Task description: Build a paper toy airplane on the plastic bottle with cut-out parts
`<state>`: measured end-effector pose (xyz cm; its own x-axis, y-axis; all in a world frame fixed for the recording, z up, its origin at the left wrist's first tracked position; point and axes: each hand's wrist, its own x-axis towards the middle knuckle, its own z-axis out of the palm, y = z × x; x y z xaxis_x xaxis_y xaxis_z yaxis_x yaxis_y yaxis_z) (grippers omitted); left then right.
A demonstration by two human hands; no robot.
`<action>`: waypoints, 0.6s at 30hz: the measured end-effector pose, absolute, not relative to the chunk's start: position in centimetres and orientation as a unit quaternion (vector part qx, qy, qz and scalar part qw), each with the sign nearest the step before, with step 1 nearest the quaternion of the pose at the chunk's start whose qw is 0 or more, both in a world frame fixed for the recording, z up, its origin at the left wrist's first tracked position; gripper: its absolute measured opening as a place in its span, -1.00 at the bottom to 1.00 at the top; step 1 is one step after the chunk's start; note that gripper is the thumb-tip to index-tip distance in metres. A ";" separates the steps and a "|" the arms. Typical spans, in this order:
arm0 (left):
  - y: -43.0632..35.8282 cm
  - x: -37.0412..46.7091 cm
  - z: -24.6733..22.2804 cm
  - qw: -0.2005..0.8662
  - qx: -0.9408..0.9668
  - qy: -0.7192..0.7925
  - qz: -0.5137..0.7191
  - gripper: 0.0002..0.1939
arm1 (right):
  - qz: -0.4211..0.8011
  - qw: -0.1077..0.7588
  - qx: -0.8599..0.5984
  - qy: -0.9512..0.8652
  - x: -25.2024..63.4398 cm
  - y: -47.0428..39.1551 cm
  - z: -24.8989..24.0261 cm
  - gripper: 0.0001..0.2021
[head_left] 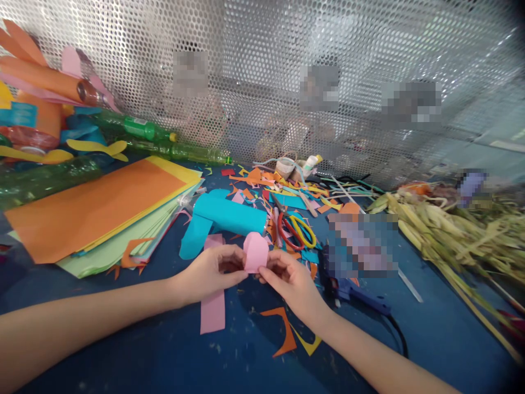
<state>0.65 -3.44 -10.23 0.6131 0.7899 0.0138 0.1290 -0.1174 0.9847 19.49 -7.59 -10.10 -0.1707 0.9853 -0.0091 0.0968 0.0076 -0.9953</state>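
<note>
Between my two hands is a small pink paper piece [256,253] with a rounded top, held upright. My left hand [217,269] pinches its lower left edge, and my right hand [287,276] pinches its lower right corner. Under my left wrist lies a pink paper strip [213,314], partly hidden by the hand. Just beyond the hands rests a bottle wrapped in blue paper [229,213], with a blue paper flap at its left. Scissors with red and yellow handles [302,232] lie behind my right hand.
At left are stacked coloured paper sheets [98,202], green plastic bottles [139,128] and an orange paper-covered bottle [45,76]. A blue glue gun [361,294] with a black cord lies right of my right hand. Paper scraps [262,178] cover the back; dried husks [447,235] lie far right, before a perforated metal screen [254,49].
</note>
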 end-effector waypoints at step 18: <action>0.1 -3.6 -6.2 0.206 0.928 0.280 0.130 -0.50 | 0.155 0.327 -0.556 -0.749 21.1 -6.7 -10.1 -0.84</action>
